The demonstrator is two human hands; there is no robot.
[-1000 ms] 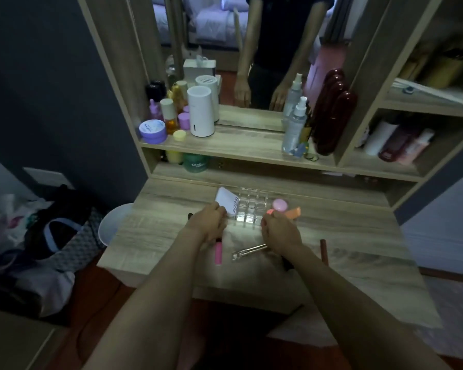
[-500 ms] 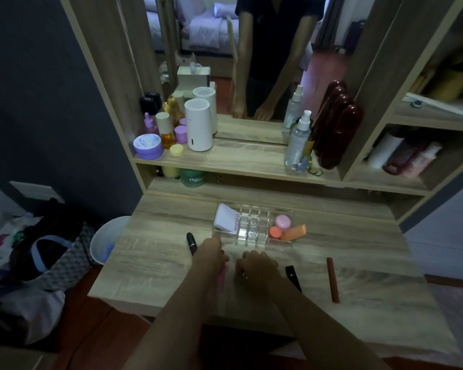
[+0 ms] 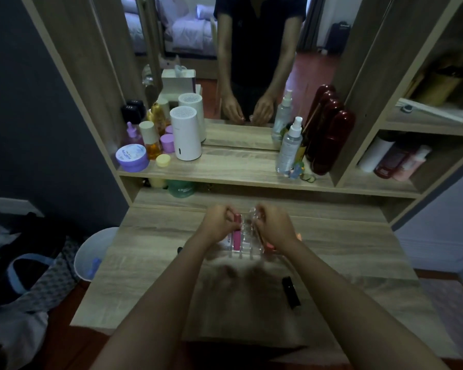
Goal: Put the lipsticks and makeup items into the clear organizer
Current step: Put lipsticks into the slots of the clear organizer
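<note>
Both of your hands are over the clear organizer point(image 3: 247, 240), which sits toward the back of the worktop point(image 3: 345, 252); your left hand point(image 3: 218, 227) has a closed grip on a pink lip gloss tube point(image 3: 236, 233), poised over a left-hand slot; your right hand point(image 3: 274, 227) has a closed grip on a slim item too blurred to name; a black lipstick point(image 3: 291, 292) lies loose on the worktop, well apart from the organizer; risk: the organizer looks light, so a tube entering tilted may catch a divider and push it back or tip it; lower each item upright
</note>
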